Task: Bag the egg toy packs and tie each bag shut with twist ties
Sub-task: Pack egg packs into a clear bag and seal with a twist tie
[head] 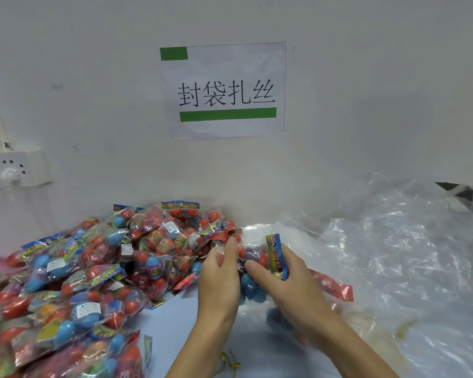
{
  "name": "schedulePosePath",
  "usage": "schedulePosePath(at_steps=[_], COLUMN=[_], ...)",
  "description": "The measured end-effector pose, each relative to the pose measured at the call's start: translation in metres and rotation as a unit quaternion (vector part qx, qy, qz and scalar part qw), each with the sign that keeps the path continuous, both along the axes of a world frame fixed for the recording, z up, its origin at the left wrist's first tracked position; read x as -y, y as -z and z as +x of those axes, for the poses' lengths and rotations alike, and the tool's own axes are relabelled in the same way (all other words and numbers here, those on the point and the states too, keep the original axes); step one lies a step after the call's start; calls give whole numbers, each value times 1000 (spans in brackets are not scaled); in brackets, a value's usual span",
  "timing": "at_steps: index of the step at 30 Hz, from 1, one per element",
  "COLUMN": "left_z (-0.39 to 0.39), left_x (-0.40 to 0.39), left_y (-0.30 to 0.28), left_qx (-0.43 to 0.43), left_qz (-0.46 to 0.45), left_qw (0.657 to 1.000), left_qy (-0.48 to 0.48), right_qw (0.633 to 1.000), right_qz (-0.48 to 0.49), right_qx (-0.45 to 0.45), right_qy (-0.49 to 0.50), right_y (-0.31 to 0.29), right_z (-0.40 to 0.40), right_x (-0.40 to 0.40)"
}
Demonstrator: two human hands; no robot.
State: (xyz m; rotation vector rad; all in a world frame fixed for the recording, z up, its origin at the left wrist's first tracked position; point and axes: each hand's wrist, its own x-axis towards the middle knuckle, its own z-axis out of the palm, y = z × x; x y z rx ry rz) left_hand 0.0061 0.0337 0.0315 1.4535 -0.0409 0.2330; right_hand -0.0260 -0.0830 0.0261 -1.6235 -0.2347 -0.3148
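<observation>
White wall sign (224, 90) reading 封袋扎丝, left hand (219, 282) and right hand (290, 285) gripping egg pack (253, 271).

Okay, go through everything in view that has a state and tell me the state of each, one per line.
Left hand: grips the held egg toy pack.
Right hand: grips the same pack.
Held egg toy pack: between both hands, header card upright.
Pile of egg toy packs: loose, unbagged, heaped.
Clear plastic bags: crumpled, lying loose.
Twist ties: loose on the table, unused.
Wall socket: plug inserted.

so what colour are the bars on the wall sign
Green, on the white sign; clearest in the head view.
</observation>
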Motion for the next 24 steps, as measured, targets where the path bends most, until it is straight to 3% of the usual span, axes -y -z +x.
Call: schedulePosePath(at_steps=[6,11,18,22,24], left_z=[-1,-3,-4,-7,-7], left_x=[-1,4,2,5,3], left_y=[5,4,4,3,1], left_qx=[119,170,124,58,45], left_qz=[102,110,72,-8,22], left_qw=[985,977,989,992,993], left_qy=[-78,-63,30,116,105], right_qw=[996,999,998,995,991], right_qz=[40,34,15,-7,10], right_qx=[-58,-20,39,38,18], right_qy=[-52,15,49,93,130], right_y=[-3,-2,-3,-7,-11], right_z=[-1,2,0,2,3], right_x=[-8,-7,-2,10,18])
